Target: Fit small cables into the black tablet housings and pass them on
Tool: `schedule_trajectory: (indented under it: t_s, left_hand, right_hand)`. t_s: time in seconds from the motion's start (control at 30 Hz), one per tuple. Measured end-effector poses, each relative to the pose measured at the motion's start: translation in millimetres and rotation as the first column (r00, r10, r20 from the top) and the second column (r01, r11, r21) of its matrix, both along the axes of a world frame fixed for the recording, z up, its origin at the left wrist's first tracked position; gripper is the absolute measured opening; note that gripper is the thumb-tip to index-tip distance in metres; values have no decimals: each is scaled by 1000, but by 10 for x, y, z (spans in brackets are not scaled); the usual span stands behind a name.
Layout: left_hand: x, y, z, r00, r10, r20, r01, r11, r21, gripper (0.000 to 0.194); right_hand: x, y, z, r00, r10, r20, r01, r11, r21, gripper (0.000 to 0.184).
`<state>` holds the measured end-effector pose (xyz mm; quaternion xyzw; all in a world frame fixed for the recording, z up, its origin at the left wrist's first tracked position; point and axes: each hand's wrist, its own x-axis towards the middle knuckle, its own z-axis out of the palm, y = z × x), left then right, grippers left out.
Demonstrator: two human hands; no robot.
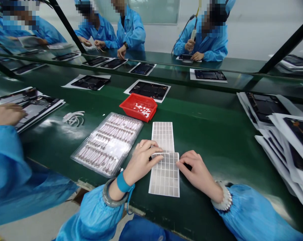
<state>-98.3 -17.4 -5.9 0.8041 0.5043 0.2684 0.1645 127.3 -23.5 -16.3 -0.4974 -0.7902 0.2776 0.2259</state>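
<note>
A near sheet of silvery-grey rectangular stickers [163, 182] lies in front of me, its top edge overlapping a far sticker sheet [162, 132]. My left hand [140, 160], wearing a ring and a blue wrist strap, holds the near sheet's upper left part between thumb and fingers. Against its upper right edge, my right hand [198, 174] pinches the paper between thumb and forefinger. To the left is a clear plastic tray [127, 152] of small round parts with thin wires [116, 132]. Behind it stands a red bin [128, 106] with small white pieces [143, 109].
Stacked tablet housings with paper sheets [265, 107] are at the right. A neighbour's hand [7, 113] rests at other housings [44, 108] on the left. White strips [74, 117] lie nearby. Across the green bench [211, 117], a co-worker [204, 40] holds a tool.
</note>
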Motion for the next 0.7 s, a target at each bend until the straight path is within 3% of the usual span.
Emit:
schedule_trajectory:
  t_s: [0.57,0.7]
  left_hand:
    - [21,4,38,990,-114,-89,110,993,-43,25]
    - [-20,-5,41,988,-84,-128,97,990,104,24]
  right_hand:
    - [16,-28,-29,999,31,44,-32,999,40,28]
    - [79,118,-52,999,26,25,-28,993,115,28]
